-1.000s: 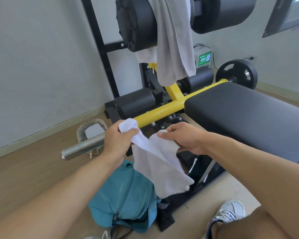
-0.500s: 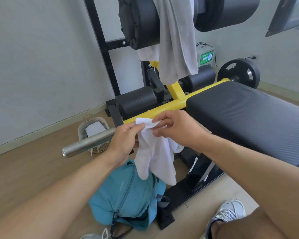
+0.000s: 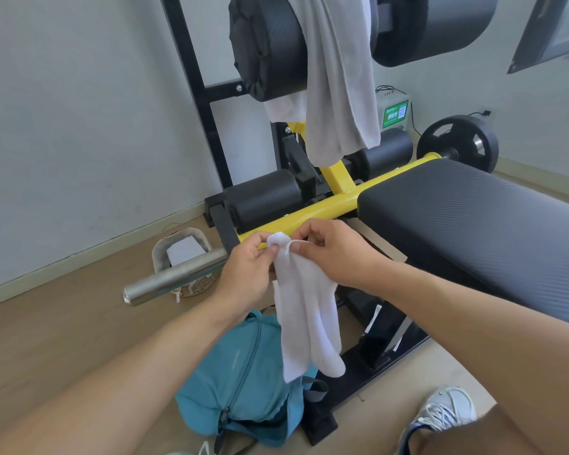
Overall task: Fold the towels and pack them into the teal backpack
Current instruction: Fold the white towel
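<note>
**Folding the small white towel, corners brought together**

Over by the wall a little basket (image 3: 181, 254) sits on the wooden floor (image 3: 63, 323), just behind the steel bar end (image 3: 174, 279) of the weight bench. In front of that, the left hand (image 3: 247, 274) has its fingers curled in, pinching the top of the white towel (image 3: 304, 310). The right hand (image 3: 335, 254) meets it there, finger and thumb nipping the same top edge, so both corners sit together and the cloth hangs doubled, straight down. Directly beneath it the teal backpack (image 3: 243, 382) slumps on the floor against the bench foot; I cannot tell whether its zip is open. Higher up, a grey towel (image 3: 337, 80) is draped over the black roller pad (image 3: 266, 47), untouched. To the right runs the bench seat (image 3: 473, 218).

This looks like the first fold of the first towel. Next, I'd judge, one hand must keep both corners while the other catches the hanging end for a second fold.
</note>
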